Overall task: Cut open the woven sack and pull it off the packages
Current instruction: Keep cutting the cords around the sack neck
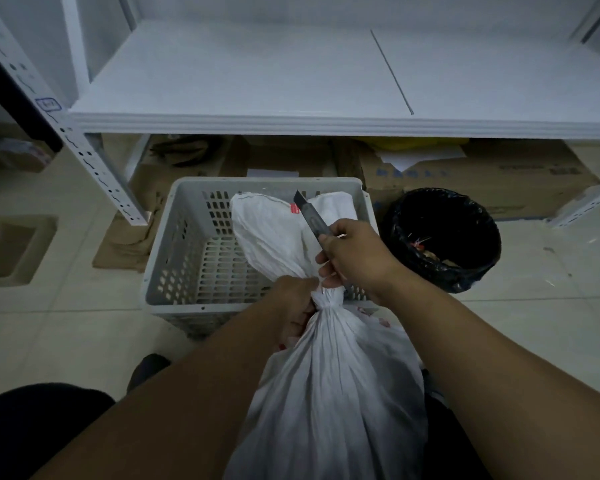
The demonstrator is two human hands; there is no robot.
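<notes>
A white woven sack (pixel 336 393) stands between my knees, bulging and tied shut at a tight neck. Its loose top flares out above the neck, over the crate. My left hand (pixel 297 303) grips the sack just left of the neck. My right hand (pixel 354 258) holds a utility knife (pixel 310 216) right above the neck, the dark blade pointing up and away from me. The packages inside the sack are hidden.
A grey perforated plastic crate (pixel 187 244) sits on the tiled floor straight ahead. A bin with a black liner (pixel 444 237) stands to its right. A white metal shelf (pixel 257 81) spans the back, with cardboard boxes (pixel 482 174) beneath it.
</notes>
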